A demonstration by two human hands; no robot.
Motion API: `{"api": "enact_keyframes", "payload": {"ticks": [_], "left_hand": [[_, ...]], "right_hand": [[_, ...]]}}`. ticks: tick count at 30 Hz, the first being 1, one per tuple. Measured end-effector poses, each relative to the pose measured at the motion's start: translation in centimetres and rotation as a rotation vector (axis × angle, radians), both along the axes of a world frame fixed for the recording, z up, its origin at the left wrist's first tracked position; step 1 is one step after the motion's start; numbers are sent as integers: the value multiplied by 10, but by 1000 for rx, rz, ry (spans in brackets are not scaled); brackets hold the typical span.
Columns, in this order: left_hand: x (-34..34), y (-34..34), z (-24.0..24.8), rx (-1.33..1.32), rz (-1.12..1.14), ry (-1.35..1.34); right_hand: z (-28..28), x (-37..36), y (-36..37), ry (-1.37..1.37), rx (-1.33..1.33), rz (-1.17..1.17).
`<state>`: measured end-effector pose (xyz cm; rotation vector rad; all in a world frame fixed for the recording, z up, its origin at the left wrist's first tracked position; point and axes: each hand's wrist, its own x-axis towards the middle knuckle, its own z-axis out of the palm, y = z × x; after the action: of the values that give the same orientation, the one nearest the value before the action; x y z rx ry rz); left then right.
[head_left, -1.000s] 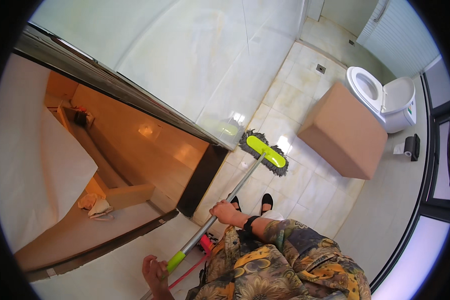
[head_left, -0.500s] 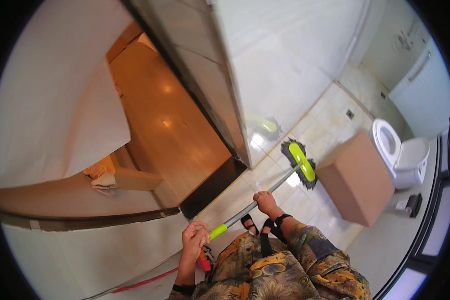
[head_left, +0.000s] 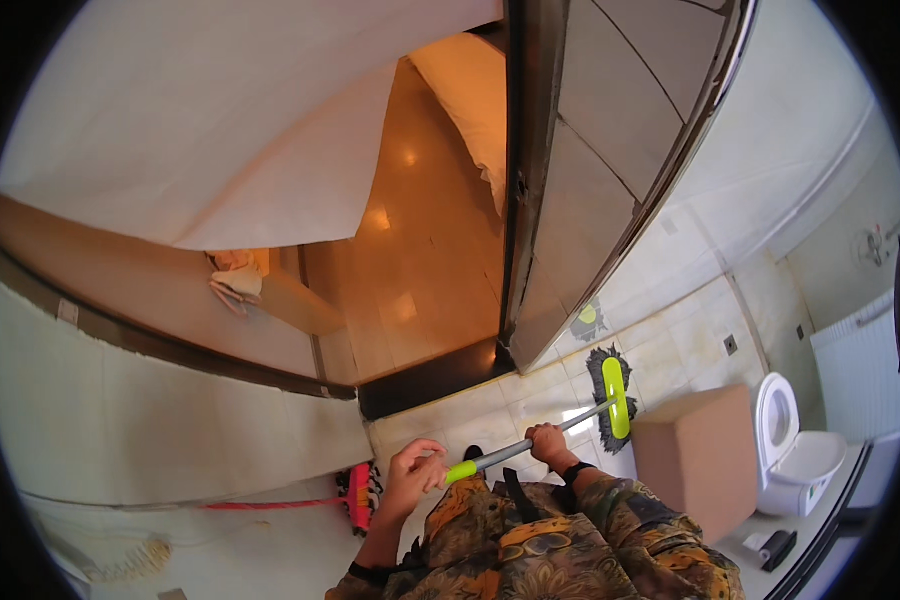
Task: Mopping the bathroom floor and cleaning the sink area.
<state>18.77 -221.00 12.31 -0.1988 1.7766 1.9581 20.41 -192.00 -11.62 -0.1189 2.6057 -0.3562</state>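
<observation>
Apparently for leverage on the mop (head_left: 613,400), the left hand (head_left: 415,478) curls fingers round its green grip (head_left: 461,472), the right hand (head_left: 547,445) clasping fingers around the pole (head_left: 505,453).

One left hand (head_left: 414,480) and one right hand (head_left: 547,445) are showing, making two hands in all. Two dark wristbands (head_left: 576,472) are showing. One green mop (head_left: 616,400) and one pink floor tool (head_left: 360,498) are adding up to two cleaning tools. One black shoe (head_left: 473,453) is peeking into view. One toilet (head_left: 808,458), one brown box (head_left: 700,460) and one paper roll holder (head_left: 778,550) are appearing, and two floor drains (head_left: 731,345) are showing.
</observation>
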Motion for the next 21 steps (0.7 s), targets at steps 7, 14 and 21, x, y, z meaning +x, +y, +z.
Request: {"api": "enact_keyframes", "payload": {"ticks": [7, 14, 21], "left_hand": [[46, 46, 13, 173, 437, 130], [69, 130, 55, 236, 544, 226], [95, 129, 47, 241, 454, 279]], "right_hand": [[2, 16, 37, -3, -189, 199], [37, 25, 98, 78, -418, 247], [39, 47, 100, 86, -337, 209]]}}
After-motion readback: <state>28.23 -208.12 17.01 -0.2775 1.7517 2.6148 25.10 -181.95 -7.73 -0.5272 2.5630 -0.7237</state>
